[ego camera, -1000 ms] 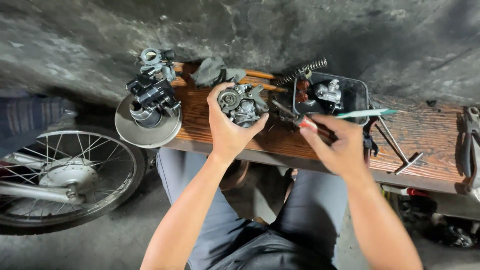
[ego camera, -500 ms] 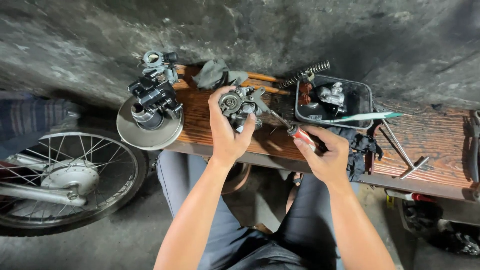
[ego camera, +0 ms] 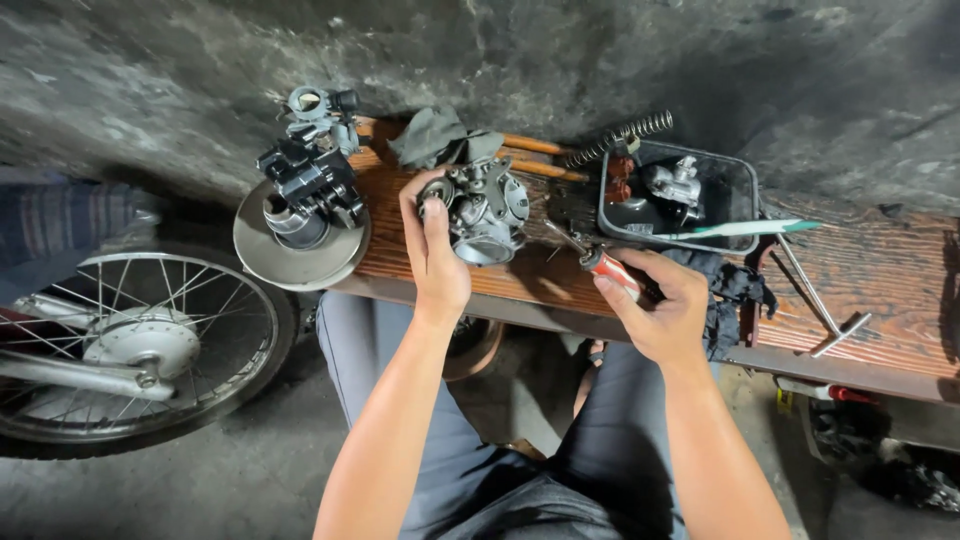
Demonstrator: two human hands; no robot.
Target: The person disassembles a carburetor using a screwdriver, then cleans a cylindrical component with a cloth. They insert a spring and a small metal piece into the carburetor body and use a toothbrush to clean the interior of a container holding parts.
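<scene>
Since prior frame: right hand (ego camera: 660,310) pulled back w/ screwdriver (ego camera: 605,265), tip now off the carb (ego camera: 485,210). Right fingers closed round red handle. Left hand (ego camera: 435,250) clamps carb, held over wooden bench (ego camera: 880,290). Black tray (ego camera: 740,195) w/ parts just right of carb; toothbrush (ego camera: 740,230) across its rim. Wheel (ego camera: 110,340) at left.

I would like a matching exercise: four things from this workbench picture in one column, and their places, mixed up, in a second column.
Things:
1. grey metal carburettor
2. red-handled screwdriver
3. green-and-white toothbrush
4. round grey metal disc

Places:
A. across the black tray's rim
B. in the right hand
C. bench's left end
D. in the left hand

Pairs: 1-D, 2-B, 3-A, 4-C
</scene>
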